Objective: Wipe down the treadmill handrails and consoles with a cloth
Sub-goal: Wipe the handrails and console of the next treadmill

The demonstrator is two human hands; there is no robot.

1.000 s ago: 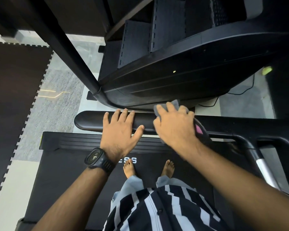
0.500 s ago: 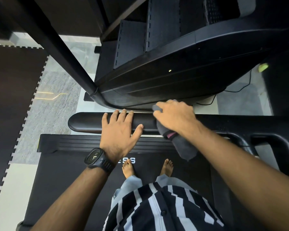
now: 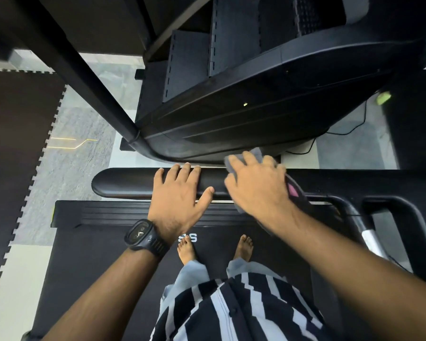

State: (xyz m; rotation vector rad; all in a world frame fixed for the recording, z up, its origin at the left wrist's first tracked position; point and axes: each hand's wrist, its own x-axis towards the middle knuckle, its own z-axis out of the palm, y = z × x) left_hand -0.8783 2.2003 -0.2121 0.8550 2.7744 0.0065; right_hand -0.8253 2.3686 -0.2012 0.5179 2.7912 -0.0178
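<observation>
A gym: a treadmill belt (image 3: 96, 267) at lower centre, interlocking floor mats (image 3: 17, 148) at left, another exercise machine (image 3: 231, 107) above.

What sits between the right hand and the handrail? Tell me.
The grey cloth, spread under the right hand on the handrail, in the head view.

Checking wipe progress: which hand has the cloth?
The right hand, pressing the grey cloth onto the black handrail; the left hand, with the wristwatch, rests bare on the rail beside it.
</observation>
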